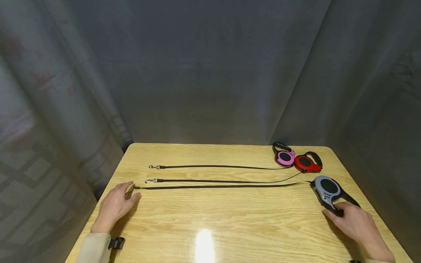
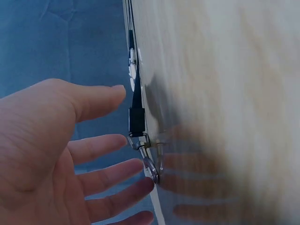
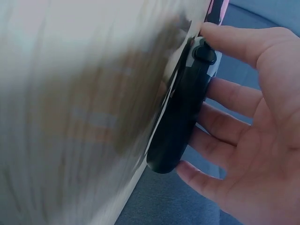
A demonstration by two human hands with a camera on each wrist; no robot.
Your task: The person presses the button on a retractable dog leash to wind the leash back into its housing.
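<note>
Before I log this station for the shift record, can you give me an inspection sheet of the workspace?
Surface: wooden table, glossy, with a light glare.
Job's things: grey leash reel, its strap pulled out flat to a metal clip.
Clutter: pink leash reel and red leash reel, both straps extended.
Hands: left hand open, fingertips at the clip; right hand on the grey reel's handle, thumb on its button.
Cables: nothing seen.
Surroundings: grey curtain on all sides.

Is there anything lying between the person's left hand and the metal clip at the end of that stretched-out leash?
Nothing visible. The left hand lies beside the metal clip on the table, fingertips touching or nearly touching it.
</note>
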